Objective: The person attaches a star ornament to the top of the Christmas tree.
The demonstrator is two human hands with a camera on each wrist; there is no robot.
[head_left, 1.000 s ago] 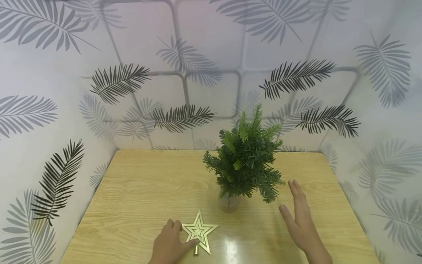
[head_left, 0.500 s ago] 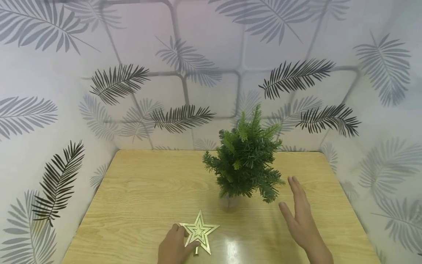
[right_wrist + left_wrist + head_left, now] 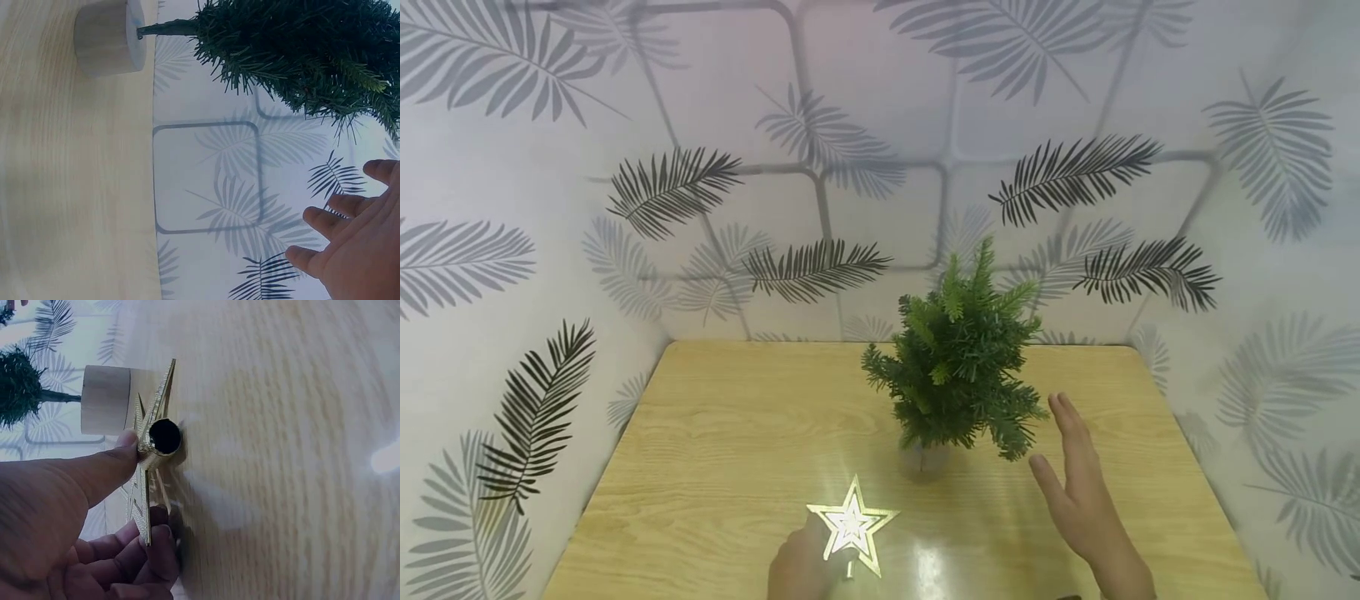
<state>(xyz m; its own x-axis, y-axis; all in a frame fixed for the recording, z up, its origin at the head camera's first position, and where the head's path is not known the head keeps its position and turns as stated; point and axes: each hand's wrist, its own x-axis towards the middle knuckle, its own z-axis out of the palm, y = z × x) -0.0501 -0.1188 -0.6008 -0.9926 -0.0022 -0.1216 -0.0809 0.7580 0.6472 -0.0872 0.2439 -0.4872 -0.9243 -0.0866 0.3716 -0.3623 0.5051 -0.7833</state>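
A gold star tree topper (image 3: 853, 527) with nested outlines is near the front of the table, catching bright light. My left hand (image 3: 801, 562) pinches it between thumb and fingers at its left side. The left wrist view shows the star edge-on, close over the wood, its hollow gold socket (image 3: 150, 453) turned to the camera. Behind it stands a small artificial Christmas tree (image 3: 962, 358), upright on a round pale wooden base (image 3: 103, 40). To the tree's right my right hand (image 3: 1086, 504) is held with fingers extended, just apart from the branches and holding nothing.
The wooden tabletop (image 3: 722, 433) runs back to a pale wall (image 3: 880, 217) printed with grey and black leaves. Similar leaf-patterned surfaces flank the table on both sides. A small dark thing (image 3: 1069, 597) shows at the bottom edge beside the right forearm.
My left hand has shifted a little to the right around the star, whose face now glints brightly. My right hand has moved slightly up and left, nearer the tree, which stays put.
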